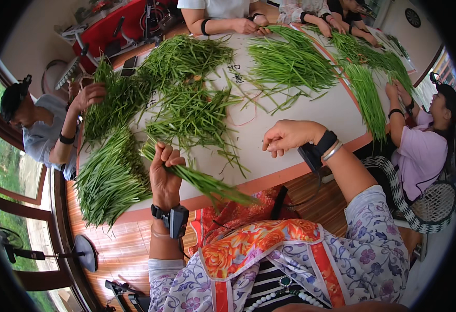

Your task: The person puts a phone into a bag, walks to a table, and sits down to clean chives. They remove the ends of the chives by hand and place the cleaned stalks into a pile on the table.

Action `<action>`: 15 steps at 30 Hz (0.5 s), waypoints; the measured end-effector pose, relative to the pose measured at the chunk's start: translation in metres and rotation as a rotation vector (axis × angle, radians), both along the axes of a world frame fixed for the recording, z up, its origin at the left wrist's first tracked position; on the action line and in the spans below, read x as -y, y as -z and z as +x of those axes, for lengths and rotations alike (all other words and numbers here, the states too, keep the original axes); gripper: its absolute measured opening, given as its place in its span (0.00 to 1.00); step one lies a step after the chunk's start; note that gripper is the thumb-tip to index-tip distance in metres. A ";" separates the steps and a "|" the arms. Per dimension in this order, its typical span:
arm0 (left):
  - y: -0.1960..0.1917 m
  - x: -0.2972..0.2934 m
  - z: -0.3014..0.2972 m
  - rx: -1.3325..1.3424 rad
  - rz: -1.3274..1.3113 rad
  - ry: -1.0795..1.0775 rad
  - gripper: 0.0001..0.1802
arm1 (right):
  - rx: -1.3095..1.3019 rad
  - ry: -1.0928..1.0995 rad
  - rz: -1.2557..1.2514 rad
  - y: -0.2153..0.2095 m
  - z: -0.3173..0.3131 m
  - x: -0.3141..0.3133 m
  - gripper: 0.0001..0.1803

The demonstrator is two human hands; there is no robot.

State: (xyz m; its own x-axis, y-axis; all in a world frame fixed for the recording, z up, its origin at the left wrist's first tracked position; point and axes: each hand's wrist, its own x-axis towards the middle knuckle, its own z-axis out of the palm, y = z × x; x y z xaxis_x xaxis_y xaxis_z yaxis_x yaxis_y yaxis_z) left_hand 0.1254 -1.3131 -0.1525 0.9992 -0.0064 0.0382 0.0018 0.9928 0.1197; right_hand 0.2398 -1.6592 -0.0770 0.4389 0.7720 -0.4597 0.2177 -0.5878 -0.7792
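My left hand (165, 174) is closed round a small bunch of garlic chives (207, 184) above the table's near edge. The long leaf ends stick out to the right. My right hand (290, 138) hovers over the bare white tabletop (254, 151), fingers curled together. Whatever its fingertips may pinch is too small to make out. Beside my left hand lies a neat pile of chives (111, 177). Beyond it spreads a loose, tangled heap (191, 112), with stray leaves (230, 151) trailing toward me.
More chives (293, 62) lie at the far middle, and a long row (368, 99) runs down the right. A person (46, 119) works at the left, another (420, 130) at the right, and several stand across the table. A dark phone (129, 66) lies at the far left.
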 end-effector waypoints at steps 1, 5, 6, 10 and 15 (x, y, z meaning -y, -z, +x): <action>-0.004 0.006 -0.001 -0.019 0.056 0.018 0.10 | 0.117 0.048 0.000 0.001 0.013 0.013 0.11; -0.001 0.022 -0.003 -0.108 0.224 0.127 0.11 | 0.457 0.440 -0.029 -0.001 0.078 0.049 0.09; -0.003 0.030 -0.003 -0.139 0.245 0.151 0.11 | 0.666 0.490 -0.085 0.003 0.096 0.061 0.08; 0.006 0.043 -0.002 -0.187 0.316 0.190 0.11 | 0.922 0.568 -0.063 0.016 0.140 0.069 0.06; 0.011 0.042 -0.002 -0.246 0.340 0.203 0.11 | 1.099 0.420 -0.362 0.031 0.145 0.033 0.15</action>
